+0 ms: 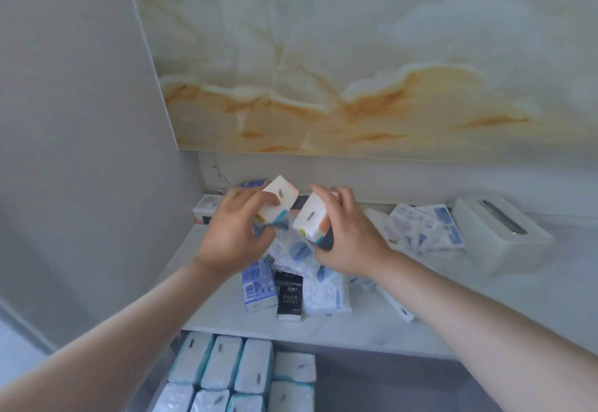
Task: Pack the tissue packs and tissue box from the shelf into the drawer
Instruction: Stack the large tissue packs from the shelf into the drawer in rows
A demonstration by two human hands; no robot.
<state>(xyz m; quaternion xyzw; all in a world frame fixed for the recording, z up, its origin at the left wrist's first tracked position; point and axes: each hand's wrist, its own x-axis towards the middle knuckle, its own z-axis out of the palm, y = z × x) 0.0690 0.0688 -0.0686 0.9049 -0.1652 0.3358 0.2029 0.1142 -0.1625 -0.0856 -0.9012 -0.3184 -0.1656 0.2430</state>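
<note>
My left hand (pixel 234 237) grips a white tissue pack (pixel 278 196) with a blue and orange end, raised above the shelf. Beside it my right hand (pixel 348 237) grips a second, similar white pack (pixel 310 217). Below them on the white shelf (pixel 226 311) lie more packs: a blue one (pixel 257 285), a black one (pixel 289 295) and a white-and-blue wrapped one (pixel 326 292). A white tissue box (pixel 495 233) stands at the right of the shelf. In the open drawer (pixel 388 382) under the shelf edge, several white packs (pixel 223 360) stand in rows on the left.
Flat blue-and-white sachets (pixel 424 224) are spread between the pile and the tissue box. A small box (pixel 207 207) sits at the shelf's back left corner. A grey wall (pixel 81 152) closes the left side, and a marble-patterned panel (pixel 356 55) rises behind.
</note>
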